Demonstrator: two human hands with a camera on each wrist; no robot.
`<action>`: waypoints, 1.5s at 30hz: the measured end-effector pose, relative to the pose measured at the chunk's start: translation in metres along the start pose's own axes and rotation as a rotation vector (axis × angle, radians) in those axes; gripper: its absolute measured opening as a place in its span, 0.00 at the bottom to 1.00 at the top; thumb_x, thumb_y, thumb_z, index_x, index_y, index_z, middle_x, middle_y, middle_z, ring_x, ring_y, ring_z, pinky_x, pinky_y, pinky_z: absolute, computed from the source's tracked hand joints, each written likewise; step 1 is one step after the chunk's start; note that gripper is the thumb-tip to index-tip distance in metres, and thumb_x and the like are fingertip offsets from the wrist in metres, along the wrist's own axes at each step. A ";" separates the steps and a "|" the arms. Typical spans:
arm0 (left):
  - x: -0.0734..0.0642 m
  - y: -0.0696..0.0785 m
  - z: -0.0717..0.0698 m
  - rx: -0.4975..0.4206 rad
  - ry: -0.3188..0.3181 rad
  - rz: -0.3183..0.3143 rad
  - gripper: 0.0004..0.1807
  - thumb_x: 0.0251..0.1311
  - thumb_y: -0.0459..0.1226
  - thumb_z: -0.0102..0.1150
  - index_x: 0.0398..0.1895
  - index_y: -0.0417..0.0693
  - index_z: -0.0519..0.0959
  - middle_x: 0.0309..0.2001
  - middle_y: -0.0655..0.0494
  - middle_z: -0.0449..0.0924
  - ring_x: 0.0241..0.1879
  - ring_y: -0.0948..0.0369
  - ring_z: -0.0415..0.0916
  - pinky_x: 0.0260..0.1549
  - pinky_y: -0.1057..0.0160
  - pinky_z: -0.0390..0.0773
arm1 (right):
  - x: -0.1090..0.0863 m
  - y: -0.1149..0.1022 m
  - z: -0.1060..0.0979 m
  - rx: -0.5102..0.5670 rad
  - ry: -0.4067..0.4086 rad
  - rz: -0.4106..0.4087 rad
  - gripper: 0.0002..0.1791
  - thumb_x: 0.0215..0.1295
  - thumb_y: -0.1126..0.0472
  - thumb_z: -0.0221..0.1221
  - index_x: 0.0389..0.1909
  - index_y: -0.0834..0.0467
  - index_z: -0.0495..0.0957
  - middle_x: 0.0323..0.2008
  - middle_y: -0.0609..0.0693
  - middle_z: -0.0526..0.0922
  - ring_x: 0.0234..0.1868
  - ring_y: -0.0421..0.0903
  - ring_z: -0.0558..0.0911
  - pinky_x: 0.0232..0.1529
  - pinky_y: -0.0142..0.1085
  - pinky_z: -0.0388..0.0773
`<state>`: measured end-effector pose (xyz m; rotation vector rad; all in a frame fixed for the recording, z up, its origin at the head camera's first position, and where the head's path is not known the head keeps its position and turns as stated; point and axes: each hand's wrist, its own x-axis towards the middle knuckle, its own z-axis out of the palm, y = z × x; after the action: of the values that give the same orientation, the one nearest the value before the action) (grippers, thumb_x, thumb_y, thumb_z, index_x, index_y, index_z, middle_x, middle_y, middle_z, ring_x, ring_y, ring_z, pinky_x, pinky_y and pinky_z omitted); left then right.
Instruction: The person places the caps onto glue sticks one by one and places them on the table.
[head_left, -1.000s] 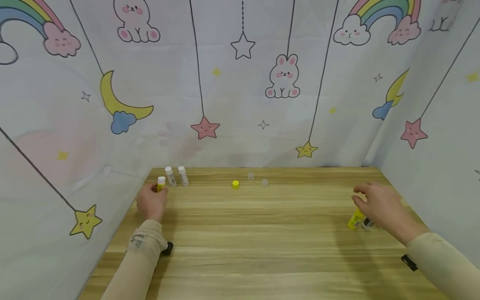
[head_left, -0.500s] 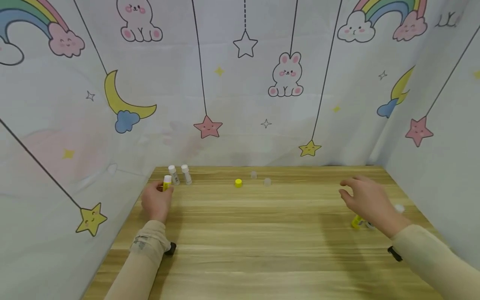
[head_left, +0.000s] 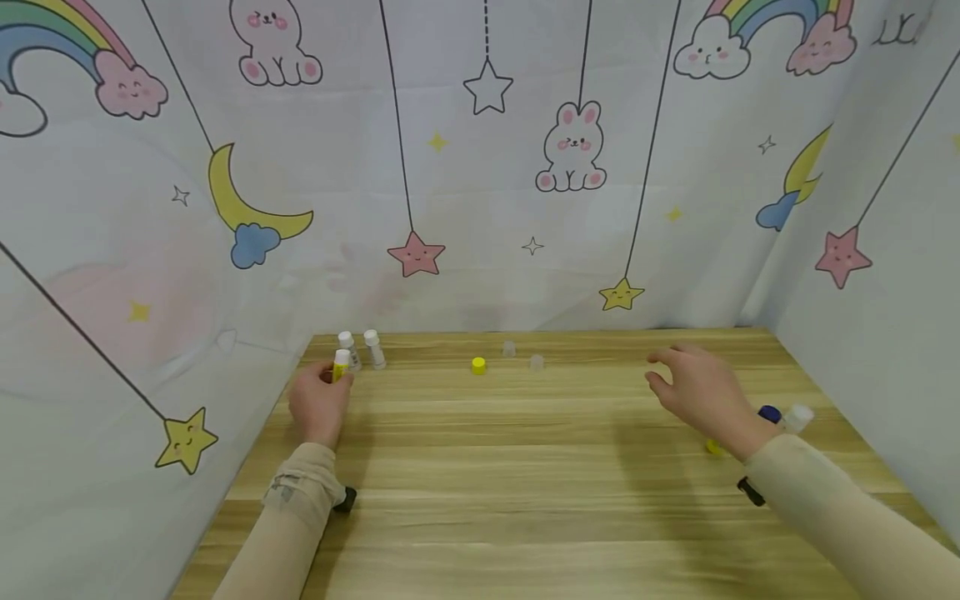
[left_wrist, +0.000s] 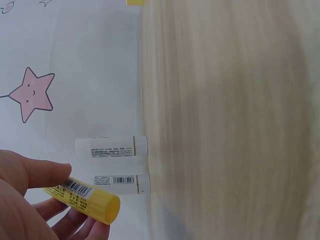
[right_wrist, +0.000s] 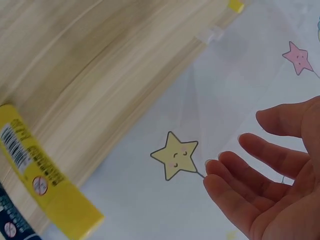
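My left hand (head_left: 318, 406) pinches a yellow glue stick (left_wrist: 85, 199) with a white cap between thumb and fingers, at the table's far left. Two white glue sticks, one (head_left: 375, 350) to the right of the other (head_left: 348, 342), stand just beyond it. My right hand (head_left: 701, 390) hovers over the right side with fingers loosely bent and nothing in them. Behind it, partly hidden by the wrist, are a yellow glue stick (right_wrist: 45, 175), a dark blue one (right_wrist: 15, 217) and a white-topped one (head_left: 798, 417).
Along the back of the wooden table (head_left: 480, 483) lie a yellow cap (head_left: 478, 366) and two translucent caps, one (head_left: 509, 349) farther back than the other (head_left: 536, 362). A printed white curtain (head_left: 480, 183) encloses the back and sides.
My right hand has moved left, away from the glue sticks at the right, and a blue top and a white top now show behind it. The left hand keeps its glue stick, nearly still.
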<state>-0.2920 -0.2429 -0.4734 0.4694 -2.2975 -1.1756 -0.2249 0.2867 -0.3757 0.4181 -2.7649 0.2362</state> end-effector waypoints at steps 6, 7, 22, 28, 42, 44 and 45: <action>-0.003 0.007 0.001 -0.010 0.007 0.050 0.19 0.62 0.39 0.68 0.53 0.37 0.83 0.42 0.40 0.83 0.41 0.44 0.79 0.42 0.44 0.76 | 0.009 -0.010 0.008 0.044 0.015 0.010 0.16 0.67 0.57 0.64 0.51 0.60 0.84 0.48 0.60 0.83 0.44 0.59 0.82 0.39 0.55 0.79; -0.004 0.009 0.001 -0.013 0.009 0.059 0.19 0.62 0.39 0.68 0.53 0.37 0.83 0.42 0.40 0.83 0.42 0.44 0.79 0.43 0.44 0.76 | 0.010 -0.012 0.010 0.053 0.019 0.011 0.16 0.67 0.57 0.64 0.52 0.60 0.84 0.47 0.59 0.83 0.44 0.58 0.82 0.38 0.54 0.79; -0.012 0.027 0.003 -0.060 0.011 0.130 0.18 0.59 0.36 0.70 0.51 0.39 0.84 0.41 0.42 0.84 0.41 0.47 0.79 0.45 0.46 0.75 | 0.028 -0.033 0.027 0.137 0.004 0.018 0.18 0.67 0.56 0.64 0.54 0.59 0.83 0.47 0.58 0.83 0.38 0.52 0.82 0.35 0.49 0.80; -0.021 0.034 0.004 -0.090 0.007 0.172 0.16 0.59 0.35 0.71 0.50 0.38 0.84 0.41 0.43 0.84 0.40 0.48 0.79 0.42 0.47 0.77 | 0.034 -0.043 0.035 0.166 -0.009 0.012 0.18 0.67 0.57 0.65 0.54 0.59 0.82 0.48 0.58 0.83 0.40 0.53 0.83 0.36 0.49 0.81; -0.037 0.051 0.004 -0.093 0.001 0.280 0.15 0.57 0.35 0.73 0.46 0.39 0.85 0.39 0.45 0.85 0.38 0.49 0.80 0.39 0.49 0.79 | 0.055 -0.068 0.062 0.214 -0.017 -0.029 0.17 0.66 0.58 0.66 0.54 0.58 0.83 0.46 0.55 0.84 0.40 0.50 0.83 0.36 0.46 0.81; -0.040 0.053 0.004 -0.096 -0.001 0.300 0.15 0.57 0.34 0.73 0.47 0.40 0.85 0.39 0.45 0.85 0.38 0.49 0.80 0.38 0.49 0.80 | 0.059 -0.073 0.065 0.219 -0.024 -0.037 0.17 0.66 0.58 0.66 0.54 0.58 0.83 0.46 0.54 0.84 0.41 0.50 0.83 0.36 0.46 0.82; -0.042 0.054 0.003 -0.099 -0.003 0.309 0.15 0.56 0.34 0.73 0.47 0.40 0.85 0.40 0.46 0.85 0.38 0.50 0.81 0.38 0.49 0.80 | 0.060 -0.075 0.066 0.222 -0.026 -0.037 0.17 0.66 0.57 0.66 0.54 0.58 0.83 0.46 0.54 0.85 0.41 0.50 0.84 0.37 0.46 0.82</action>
<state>-0.2639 -0.1889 -0.4427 0.0711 -2.2036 -1.1259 -0.2755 0.1860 -0.4077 0.5305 -2.7627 0.5350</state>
